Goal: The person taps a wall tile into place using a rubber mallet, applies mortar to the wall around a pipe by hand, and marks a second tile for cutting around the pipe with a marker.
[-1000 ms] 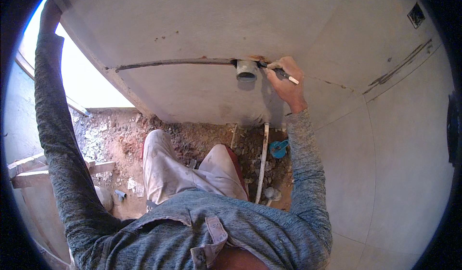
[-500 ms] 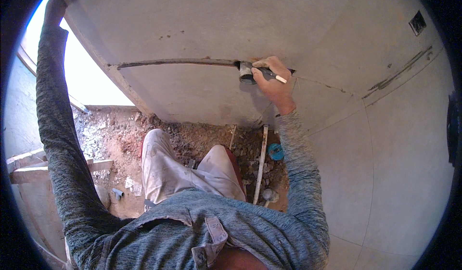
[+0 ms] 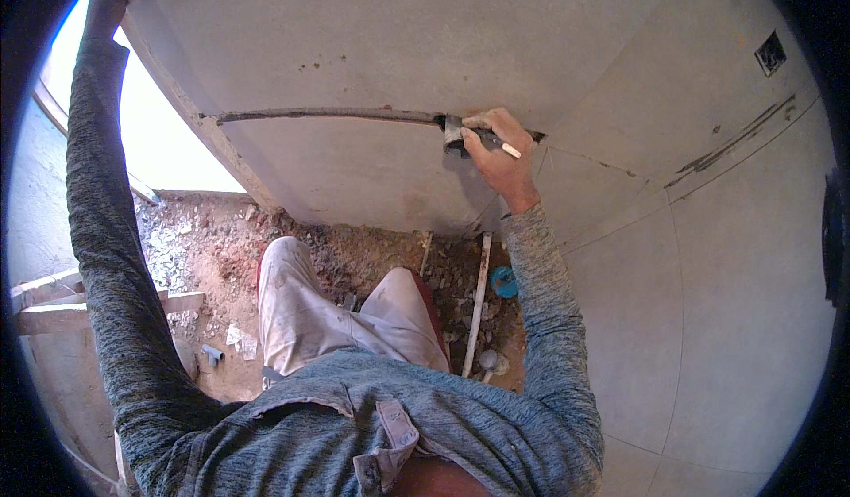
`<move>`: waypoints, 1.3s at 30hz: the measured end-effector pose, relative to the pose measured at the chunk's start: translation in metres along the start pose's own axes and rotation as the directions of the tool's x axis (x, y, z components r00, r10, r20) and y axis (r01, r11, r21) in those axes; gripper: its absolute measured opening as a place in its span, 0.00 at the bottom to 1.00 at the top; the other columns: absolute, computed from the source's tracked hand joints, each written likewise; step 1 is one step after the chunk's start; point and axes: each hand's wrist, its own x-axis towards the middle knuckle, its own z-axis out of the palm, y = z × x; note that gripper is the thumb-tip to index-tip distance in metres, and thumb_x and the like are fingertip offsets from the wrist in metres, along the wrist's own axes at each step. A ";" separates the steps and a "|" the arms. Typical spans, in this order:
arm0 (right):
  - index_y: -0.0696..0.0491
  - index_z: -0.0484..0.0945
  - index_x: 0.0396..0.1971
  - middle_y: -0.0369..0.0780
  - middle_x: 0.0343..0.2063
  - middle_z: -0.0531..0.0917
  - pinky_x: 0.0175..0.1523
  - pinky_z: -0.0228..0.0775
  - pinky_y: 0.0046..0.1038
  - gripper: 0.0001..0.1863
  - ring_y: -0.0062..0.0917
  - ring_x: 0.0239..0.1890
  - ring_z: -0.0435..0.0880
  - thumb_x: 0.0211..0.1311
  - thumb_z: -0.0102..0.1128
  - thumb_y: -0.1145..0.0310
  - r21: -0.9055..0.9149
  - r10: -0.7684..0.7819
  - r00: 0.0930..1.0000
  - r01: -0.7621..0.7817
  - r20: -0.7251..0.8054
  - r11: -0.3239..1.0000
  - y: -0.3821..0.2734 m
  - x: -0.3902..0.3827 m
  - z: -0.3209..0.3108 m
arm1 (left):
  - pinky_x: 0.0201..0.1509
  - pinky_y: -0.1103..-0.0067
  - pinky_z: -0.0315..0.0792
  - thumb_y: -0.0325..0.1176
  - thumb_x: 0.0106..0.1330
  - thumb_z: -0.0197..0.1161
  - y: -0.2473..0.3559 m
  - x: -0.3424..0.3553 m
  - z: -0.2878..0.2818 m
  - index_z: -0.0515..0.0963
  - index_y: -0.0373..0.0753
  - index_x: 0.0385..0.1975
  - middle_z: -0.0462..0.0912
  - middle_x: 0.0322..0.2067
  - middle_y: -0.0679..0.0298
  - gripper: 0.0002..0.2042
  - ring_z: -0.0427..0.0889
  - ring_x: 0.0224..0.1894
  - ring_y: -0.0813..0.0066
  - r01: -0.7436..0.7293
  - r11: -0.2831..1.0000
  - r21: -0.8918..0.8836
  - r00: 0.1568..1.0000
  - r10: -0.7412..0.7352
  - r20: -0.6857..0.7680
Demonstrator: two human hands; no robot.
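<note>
My right hand (image 3: 505,156) is at the slot (image 3: 332,112) cut across the grey plastered wall. Its fingers are closed round a dark-handled tool (image 3: 491,137) with a pale butt end. At the tool's far end a grey, curved piece (image 3: 452,132) sits against the slot. Whether that piece belongs to the tool, I cannot make out. My left arm reaches up along the left side, and my left hand (image 3: 106,6) is by the wall's edge next to the bright opening. Its fingers are hidden in the dark rim of the picture.
Rubble covers the ground below the wall. A pale stick (image 3: 478,307), a blue round object (image 3: 504,282) and a grey pipe fitting (image 3: 212,354) lie there. Timber pieces (image 3: 111,314) stand at the left. A square hole (image 3: 771,53) and a dark groove (image 3: 730,147) mark the right wall.
The pale end of the tool has swung a little down and left, and the grey piece has turned slightly. My right hand stays at the slot; my left arm has hardly moved.
</note>
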 end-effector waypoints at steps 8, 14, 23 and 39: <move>0.55 0.81 0.31 0.43 0.28 0.80 0.38 0.73 0.31 0.07 0.35 0.31 0.82 0.48 0.64 0.74 -0.003 0.010 1.000 -0.010 -0.002 1.000 0.001 -0.001 0.002 | 0.67 0.69 0.64 0.45 0.76 0.38 -0.001 -0.001 -0.001 0.64 0.44 0.66 0.67 0.62 0.48 0.23 0.70 0.63 0.57 -0.001 1.000 0.001 1.000 0.001 0.004; 0.55 0.81 0.30 0.43 0.29 0.81 0.39 0.73 0.31 0.07 0.35 0.33 0.82 0.48 0.64 0.74 -0.006 -0.017 1.000 0.017 -0.005 1.000 0.002 -0.001 0.001 | 0.67 0.69 0.64 0.45 0.76 0.38 -0.001 0.000 -0.002 0.64 0.44 0.66 0.67 0.62 0.48 0.23 0.70 0.63 0.57 0.001 1.000 -0.002 1.000 -0.001 0.008; 0.55 0.81 0.31 0.42 0.30 0.82 0.40 0.74 0.30 0.07 0.34 0.34 0.82 0.48 0.64 0.75 0.008 -0.054 0.999 0.054 -0.010 0.999 0.003 -0.002 0.002 | 0.67 0.69 0.64 0.45 0.76 0.38 -0.005 -0.001 -0.002 0.64 0.45 0.66 0.67 0.62 0.48 0.23 0.70 0.63 0.57 0.005 1.000 -0.004 1.000 -0.005 0.007; 0.56 0.82 0.29 0.43 0.29 0.83 0.40 0.74 0.29 0.06 0.32 0.33 0.83 0.48 0.64 0.76 0.009 -0.012 1.000 0.012 -0.010 1.000 -0.001 0.000 0.002 | 0.67 0.69 0.64 0.45 0.76 0.37 -0.014 -0.004 -0.001 0.64 0.46 0.65 0.67 0.62 0.48 0.23 0.70 0.63 0.57 -0.001 1.000 -0.016 1.000 0.001 0.003</move>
